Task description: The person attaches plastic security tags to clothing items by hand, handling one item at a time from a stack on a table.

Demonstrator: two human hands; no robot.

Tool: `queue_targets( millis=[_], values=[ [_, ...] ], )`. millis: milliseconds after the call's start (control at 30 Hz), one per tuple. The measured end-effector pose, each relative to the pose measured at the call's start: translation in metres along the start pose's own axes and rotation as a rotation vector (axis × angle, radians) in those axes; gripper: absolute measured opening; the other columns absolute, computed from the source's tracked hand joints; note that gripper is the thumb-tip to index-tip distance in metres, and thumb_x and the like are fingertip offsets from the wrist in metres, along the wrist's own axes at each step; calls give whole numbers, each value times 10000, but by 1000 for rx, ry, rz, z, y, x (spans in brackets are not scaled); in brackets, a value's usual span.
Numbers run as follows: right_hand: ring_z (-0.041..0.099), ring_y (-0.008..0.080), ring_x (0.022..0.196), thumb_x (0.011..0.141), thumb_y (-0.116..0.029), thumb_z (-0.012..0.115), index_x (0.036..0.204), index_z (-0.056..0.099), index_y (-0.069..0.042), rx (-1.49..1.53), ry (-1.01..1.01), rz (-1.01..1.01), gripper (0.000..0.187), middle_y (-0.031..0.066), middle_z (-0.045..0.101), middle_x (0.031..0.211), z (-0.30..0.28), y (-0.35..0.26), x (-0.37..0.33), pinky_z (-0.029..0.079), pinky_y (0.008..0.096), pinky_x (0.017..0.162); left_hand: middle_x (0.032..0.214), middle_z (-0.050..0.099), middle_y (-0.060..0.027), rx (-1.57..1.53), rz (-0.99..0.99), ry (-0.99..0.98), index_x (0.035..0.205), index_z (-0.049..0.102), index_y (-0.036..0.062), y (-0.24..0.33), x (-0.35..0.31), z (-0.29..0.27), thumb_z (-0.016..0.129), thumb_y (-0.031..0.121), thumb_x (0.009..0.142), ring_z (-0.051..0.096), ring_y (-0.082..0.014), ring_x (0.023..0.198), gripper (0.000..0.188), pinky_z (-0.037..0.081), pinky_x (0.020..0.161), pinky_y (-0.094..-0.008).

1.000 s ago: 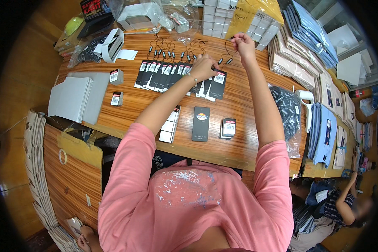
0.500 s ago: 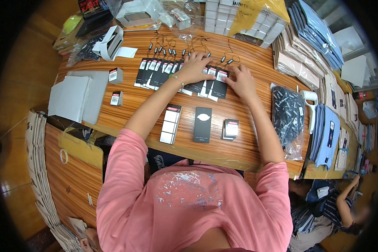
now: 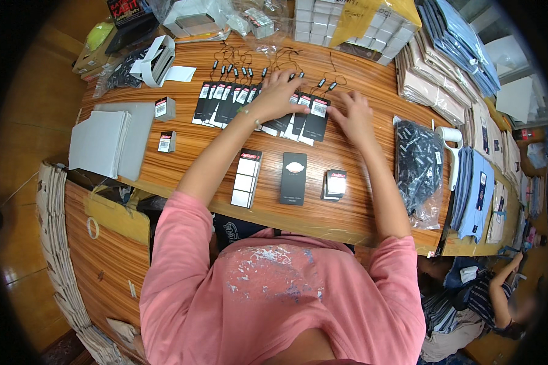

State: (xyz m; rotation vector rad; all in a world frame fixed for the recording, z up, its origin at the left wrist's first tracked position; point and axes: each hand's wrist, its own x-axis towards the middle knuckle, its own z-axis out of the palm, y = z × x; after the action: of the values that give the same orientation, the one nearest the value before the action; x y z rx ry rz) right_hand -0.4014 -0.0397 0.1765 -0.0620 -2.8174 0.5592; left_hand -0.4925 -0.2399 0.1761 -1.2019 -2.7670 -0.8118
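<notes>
A row of overlapping black hang tags (image 3: 224, 95) with barcode stickers lies across the table, their dark strings and small clips stretched toward the far side. Over the row's right part rests my left hand (image 3: 279, 97), fingers spread and lying on the tags. My right hand (image 3: 355, 120) is beside the rightmost hang tag (image 3: 316, 121), thumb close to its right edge, fingers apart and holding nothing. Nearer to me sit a stack of white-panelled black tags (image 3: 246, 180), a stack of plain black tags (image 3: 294, 182) and a small stack of barcode stickers (image 3: 335, 184).
Two small sticker stacks (image 3: 165, 108) and white sheets (image 3: 98, 143) are at left. A bag of black clips (image 3: 418, 170) and a white tape dispenser (image 3: 450, 146) lie at right. Packed garments (image 3: 432, 79) and white boxes (image 3: 313, 27) line the back. Another person (image 3: 496, 295) is at lower right.
My right hand has shifted slightly right, its fingers easing away from the rightmost hang tag. My left hand stays on the tags with little movement. The whole view has shifted a little.
</notes>
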Motion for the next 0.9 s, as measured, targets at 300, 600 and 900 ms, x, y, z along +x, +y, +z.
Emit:
queue_targets(
  millis=[300, 600, 900],
  values=[
    [511, 310, 921, 686, -248, 701, 1023, 595, -44, 272, -305, 5, 408, 122, 555, 934, -63, -19, -108, 410, 380, 800, 1149, 485, -100, 126, 36, -196, 1099, 563, 84, 77, -109, -38, 700, 444, 637, 387, -263, 1082, 602, 299, 915, -389],
    [504, 268, 868, 616, -125, 745, 919, 640, -30, 416, -211, 37, 335, 103, 547, 869, -42, -11, -129, 419, 333, 741, 1093, 507, -57, 121, -1, -38, 1033, 588, 67, 78, -130, -18, 719, 448, 568, 415, -246, 998, 615, 313, 836, -385],
    [412, 95, 614, 666, -44, 723, 896, 619, -12, 689, -216, 296, 255, -2, 473, 659, -32, -10, -132, 373, 222, 564, 1054, 528, -20, 86, -62, -10, 1050, 601, 85, 75, -134, -15, 745, 409, 557, 409, -230, 996, 607, 289, 883, -357]
  ],
)
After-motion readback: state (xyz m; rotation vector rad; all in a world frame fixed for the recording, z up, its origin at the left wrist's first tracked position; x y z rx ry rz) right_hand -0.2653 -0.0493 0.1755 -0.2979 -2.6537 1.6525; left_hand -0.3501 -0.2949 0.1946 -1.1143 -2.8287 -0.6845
